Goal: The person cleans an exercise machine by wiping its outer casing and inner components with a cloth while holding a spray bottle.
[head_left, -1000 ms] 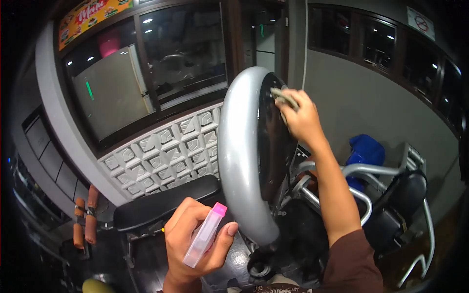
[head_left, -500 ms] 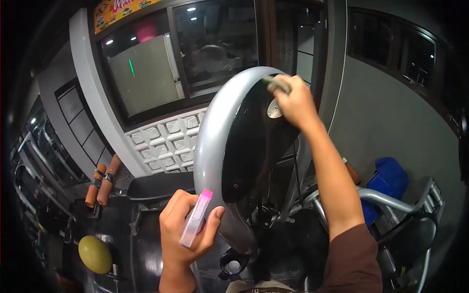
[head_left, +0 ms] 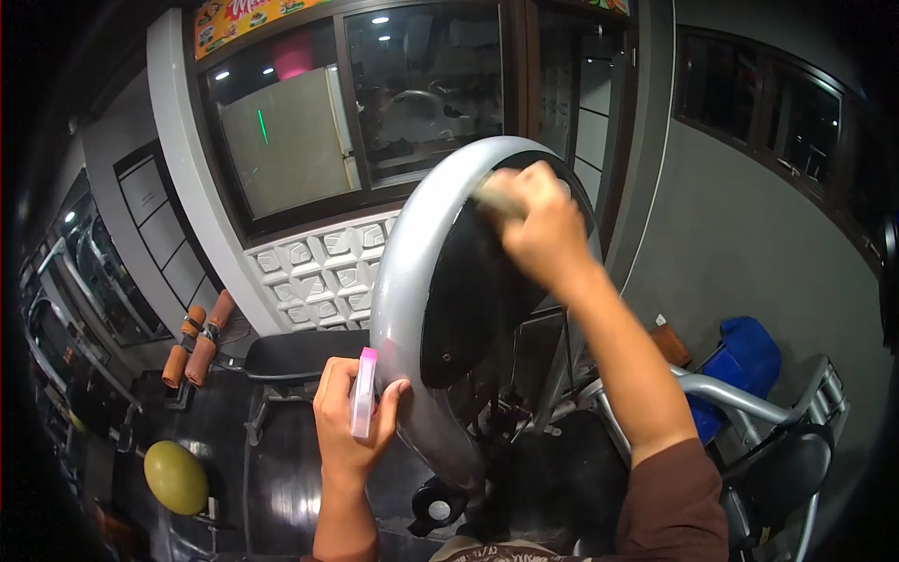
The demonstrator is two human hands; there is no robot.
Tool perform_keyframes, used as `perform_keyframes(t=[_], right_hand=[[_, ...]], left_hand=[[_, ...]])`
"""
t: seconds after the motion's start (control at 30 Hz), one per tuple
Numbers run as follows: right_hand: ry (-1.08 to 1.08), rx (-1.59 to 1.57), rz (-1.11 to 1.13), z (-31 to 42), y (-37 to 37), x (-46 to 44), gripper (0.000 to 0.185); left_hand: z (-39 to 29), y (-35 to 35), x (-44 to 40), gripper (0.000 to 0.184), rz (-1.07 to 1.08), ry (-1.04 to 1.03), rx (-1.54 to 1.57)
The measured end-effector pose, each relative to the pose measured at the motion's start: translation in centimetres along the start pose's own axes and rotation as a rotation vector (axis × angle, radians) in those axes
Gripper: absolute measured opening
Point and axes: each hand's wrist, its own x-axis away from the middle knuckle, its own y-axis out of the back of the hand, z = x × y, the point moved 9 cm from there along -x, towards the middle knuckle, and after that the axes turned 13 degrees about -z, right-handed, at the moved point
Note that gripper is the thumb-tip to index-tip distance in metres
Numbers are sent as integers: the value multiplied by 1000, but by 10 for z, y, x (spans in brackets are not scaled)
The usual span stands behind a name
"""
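A tall gym machine housing with a curved silver frame (head_left: 398, 262) and a glossy black panel (head_left: 468, 300) stands before me. My right hand (head_left: 543, 225) grips a greyish-beige cloth (head_left: 499, 199), blurred by motion, against the panel's upper left, near the silver rim. Its fingers are wrapped around the cloth and partly hide it. Low on the left, my left hand (head_left: 351, 412) is closed around a small flat clear plastic bottle (head_left: 362, 403) with a pink top, held upright beside the frame's lower part.
A black padded bench (head_left: 304, 356) lies behind my left hand. Orange-brown foam rollers (head_left: 198, 361) and a yellow-green ball (head_left: 176, 478) are at the left. At the right are a blue cloth-like item (head_left: 744, 361) and silver machine tubing (head_left: 730, 393). Windows (head_left: 421, 103) line the wall behind.
My right hand has moved left and down across the black panel with the cloth, uncovering less of the oval badge. My left hand has tilted the bottle more upright.
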Motion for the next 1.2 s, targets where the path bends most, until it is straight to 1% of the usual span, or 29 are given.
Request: perform_keyframes(t=[0.03, 0.07, 0.13, 0.17, 0.2, 0.27, 0.33, 0.4, 0.43, 0.47, 0.5, 0.53, 0.57, 0.6, 0.63, 0.67, 0.73, 0.77, 0.8, 0.83, 0.87, 0.9, 0.93, 1.0, 1.07, 1.1, 1.13, 1.17, 1.2], right_hand=[[-241, -41, 21, -43, -9, -20, 21], [-437, -103, 32, -76, -20, -33, 20], [-296, 18, -54, -60, -18, -41, 23], [-194, 31, -58, -44, -21, -34, 23], [-91, 44, -61, -13, -17, -20, 24], [202, -53, 45, 59, -13, 27, 24], [417, -26, 194, 117, -10, 90, 25], [567, -19, 172, 137, -4, 125, 35], [569, -42, 211, 128, -3, 116, 31], [515, -98, 164, 108, -3, 103, 36], [464, -90, 84, 91, 1, 82, 39], [402, 1, 38, 67, 6, 57, 39], [330, 77, -49, 29, 6, 33, 32], [-35, 97, -34, -23, 10, 11, 26], [-150, 39, -44, -68, 10, -5, 24], [-307, 51, -124, -111, 9, -10, 24], [-326, 47, -99, -113, 7, -10, 28], [-265, 113, -115, -104, 7, -4, 28], [-207, 178, -130, -71, 11, 5, 28], [-135, 95, -118, -36, 13, 10, 27], [-27, 22, -65, -4, 8, 20, 30], [118, -25, -25, 29, 4, 34, 33], [379, -150, -25, 71, 4, 51, 33], [471, -117, 105, 113, -3, 98, 29], [574, -150, 79, 120, -2, 112, 28], [539, -197, 143, 107, -3, 95, 30], [485, -188, 148, 93, -5, 79, 29], [420, -159, 113, 78, -1, 54, 28], [343, -65, 140, 56, -5, 28, 26]], left_hand=[[0, 0, 0, 33, -10, -6, 0], [3, 0, 2, 33, -12, 16, 14], [8, -2, 3, 34, -8, 51, 43], [9, -3, 3, 34, -4, 70, 50], [10, -2, 3, 33, 7, 66, 47], [11, -2, 0, 32, 24, 55, 45], [13, -2, -3, 34, 32, 54, 63], [15, -3, -4, 35, 22, 38, 110], [14, -4, -4, 35, 18, 22, 98], [10, -4, -4, 35, 16, 6, 85], [7, -4, -4, 36, 14, -10, 72], [7, -5, -4, 36, 19, -4, 62], [6, -5, -4, 36, 23, 3, 48], [5, -4, -3, 36, 22, 10, 32], [5, -4, -2, 36, 21, 24, 12], [3, -3, 0, 35, 21, 21, -13], [-1, -4, 1, 32, 12, 10, -64], [-1, -4, 1, 30, 7, 40, -63], [-3, -4, 2, 29, 4, 72, -62], [-4, -6, 3, 27, 6, 104, -62], [-5, -7, 3, 28, -17, 129, -70], [-6, -8, 3, 29, -32, 154, -78], [-8, -10, 4, 29, -43, 177, -84], [-10, -12, 5, 29, -42, 144, -120], [-13, -10, 4, 30, -59, 99, -112], [-9, -10, 8, 29, -53, 148, -164], [-14, -8, 7, 28, -59, 137, -189], [-20, -6, 5, 27, -68, 130, -215], [-26, -4, 5, 27, -75, 127, -245]])
